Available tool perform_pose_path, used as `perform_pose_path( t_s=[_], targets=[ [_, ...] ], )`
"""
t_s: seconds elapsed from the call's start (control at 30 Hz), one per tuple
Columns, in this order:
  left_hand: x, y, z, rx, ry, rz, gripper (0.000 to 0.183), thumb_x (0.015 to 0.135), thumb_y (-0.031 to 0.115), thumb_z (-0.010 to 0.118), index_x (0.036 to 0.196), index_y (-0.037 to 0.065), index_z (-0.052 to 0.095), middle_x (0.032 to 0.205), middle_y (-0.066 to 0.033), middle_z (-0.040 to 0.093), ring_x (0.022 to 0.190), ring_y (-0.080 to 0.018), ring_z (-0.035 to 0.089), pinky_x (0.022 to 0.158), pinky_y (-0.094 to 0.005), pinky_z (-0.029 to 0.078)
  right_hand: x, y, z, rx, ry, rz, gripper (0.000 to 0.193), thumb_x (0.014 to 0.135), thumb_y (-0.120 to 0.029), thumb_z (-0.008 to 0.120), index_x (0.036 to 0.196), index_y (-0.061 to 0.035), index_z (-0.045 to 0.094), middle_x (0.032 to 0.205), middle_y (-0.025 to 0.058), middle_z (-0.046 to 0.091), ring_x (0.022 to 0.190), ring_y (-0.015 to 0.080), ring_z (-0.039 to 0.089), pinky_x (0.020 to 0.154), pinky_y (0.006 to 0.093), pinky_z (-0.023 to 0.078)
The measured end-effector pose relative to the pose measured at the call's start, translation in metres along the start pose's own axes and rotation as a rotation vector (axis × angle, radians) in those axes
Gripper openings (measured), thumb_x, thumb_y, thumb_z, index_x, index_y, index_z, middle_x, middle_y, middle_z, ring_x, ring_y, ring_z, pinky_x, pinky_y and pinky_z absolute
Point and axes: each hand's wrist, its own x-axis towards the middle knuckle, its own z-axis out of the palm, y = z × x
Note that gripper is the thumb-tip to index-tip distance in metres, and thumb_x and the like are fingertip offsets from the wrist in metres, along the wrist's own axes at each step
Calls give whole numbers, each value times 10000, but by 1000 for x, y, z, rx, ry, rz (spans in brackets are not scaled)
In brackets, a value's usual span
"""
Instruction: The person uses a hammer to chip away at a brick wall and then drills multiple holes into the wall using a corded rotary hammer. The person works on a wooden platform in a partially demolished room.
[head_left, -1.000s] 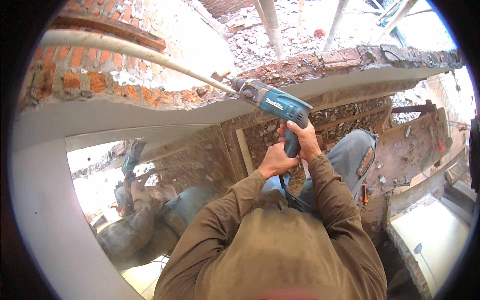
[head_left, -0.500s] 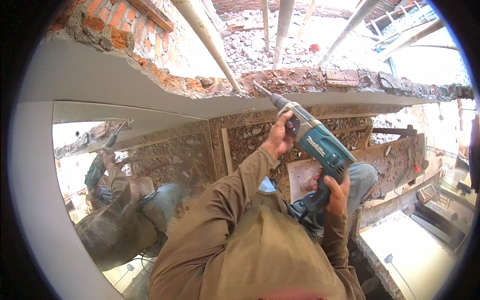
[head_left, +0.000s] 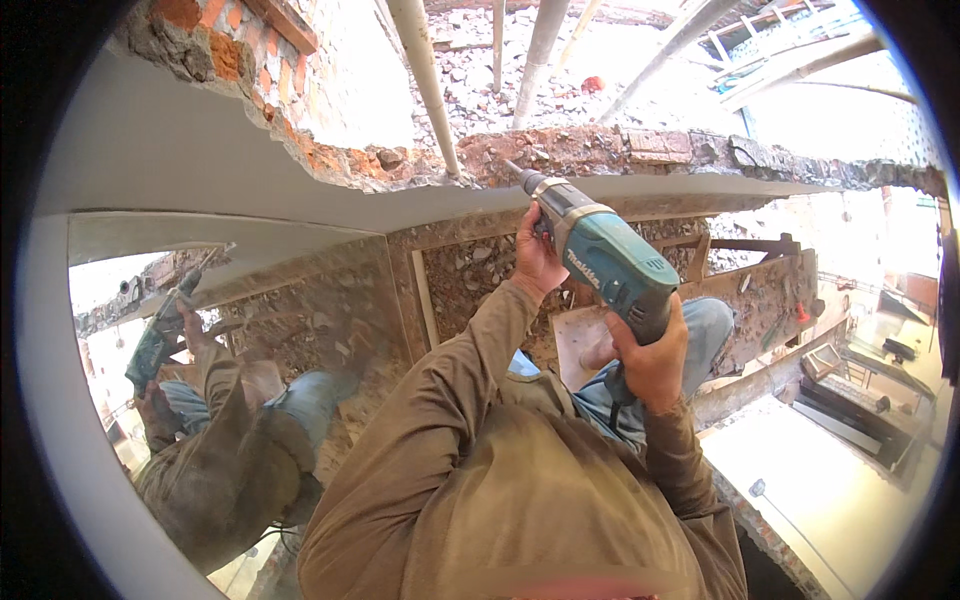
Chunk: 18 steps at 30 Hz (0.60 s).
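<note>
A teal and grey rotary hammer (head_left: 612,250) runs diagonally across the middle, its bit pointing up and left at the broken brick wall edge (head_left: 590,152). The bit's tip appears to meet the rubble there; whether it bites in I cannot tell. My left hand (head_left: 538,260) is closed round the front grip, just behind the tool's nose. At the back, my right hand (head_left: 657,362) wraps the rear handle, with the thumb toward me; the trigger is hidden. A cord section (head_left: 620,383) hangs below that handle.
Pale poles (head_left: 428,85) stand beyond the wall, over heaped rubble (head_left: 480,90). A reflective panel (head_left: 345,290) at left mirrors me and the tool. Broken masonry (head_left: 470,285) lies below the wall. A wooden board (head_left: 765,305) and a pale slab (head_left: 800,480) are at right.
The rotary hammer has turned, so more of its top shows and its rear sits lower and further left. My right grip shows more from above. The whole view has shifted slightly.
</note>
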Motion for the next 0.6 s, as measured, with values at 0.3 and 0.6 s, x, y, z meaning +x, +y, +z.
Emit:
perform_pose_path(
  t_s=[0.3, 0.6],
  targets=[
    [-58, -9, 4, 622, 33, -108, 614, 1011, 546, 584, 1458, 127, 544, 1477, -69, 581, 1334, -239, 571, 1157, -456, 423, 20, 38, 52, 131, 15, 65, 587, 837, -182, 838, 1309, 36, 565, 1136, 183, 714, 1043, 243, 688, 925, 377, 536],
    [-89, -12, -15, 1427, 50, -292, 892, 730, 311, 936, 1440, -19, 509, 1349, -115, 625, 1235, -206, 596, 1045, -379, 480, 86, 91, 113, 411, -89, 40, 589, 839, -139, 794, 1339, 24, 529, 1142, 128, 677, 1040, 227, 652, 944, 368, 519]
  ],
)
